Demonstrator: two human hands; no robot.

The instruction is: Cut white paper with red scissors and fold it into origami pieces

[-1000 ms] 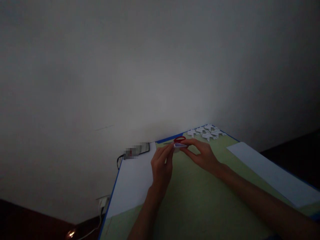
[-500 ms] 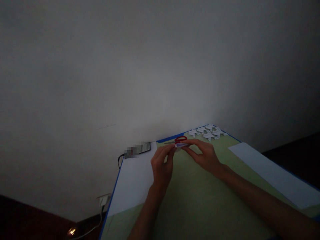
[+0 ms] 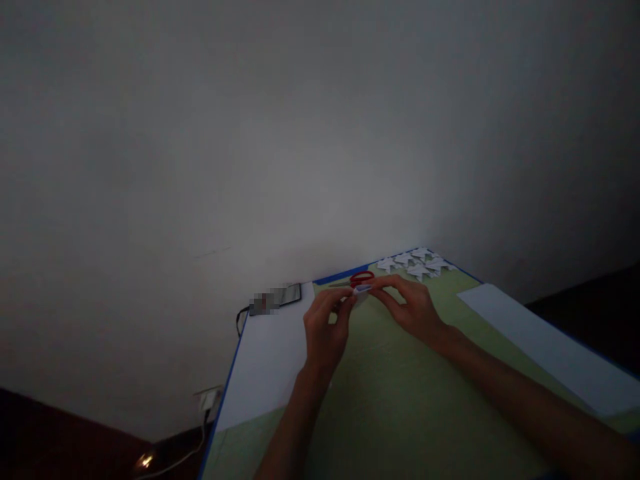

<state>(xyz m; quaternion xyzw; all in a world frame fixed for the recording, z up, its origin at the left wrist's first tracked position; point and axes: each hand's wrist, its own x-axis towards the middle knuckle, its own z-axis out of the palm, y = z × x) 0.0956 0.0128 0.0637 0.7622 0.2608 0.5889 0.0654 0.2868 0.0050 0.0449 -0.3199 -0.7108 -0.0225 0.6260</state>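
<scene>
A small piece of folded white paper point(image 3: 362, 291) is held up over the green tabletop point(image 3: 400, 393) between my two hands. My left hand point(image 3: 327, 323) pinches its left end between thumb and fingers. On the right end, the thumb and fingertips of my right hand point(image 3: 407, 303) are closed. Just behind the paper lies a pair of scissors point(image 3: 362, 277) with red handles, its blades pointing left and partly hidden by my left fingers. The exact folds of the paper are too small and dim to make out.
Several folded white paper shapes point(image 3: 419, 271) sit at the far right corner. White sheets lie along the left point(image 3: 265, 367) and right point(image 3: 540, 340) sides. A phone point(image 3: 290, 295) with a cable rests at the back left, against the wall point(image 3: 320, 133). A plug point(image 3: 207, 400) is in the wall socket.
My right fingers have drawn in slightly closer to my left hand, and the held paper looks narrower and tilted. Everything on the table stays where it was.
</scene>
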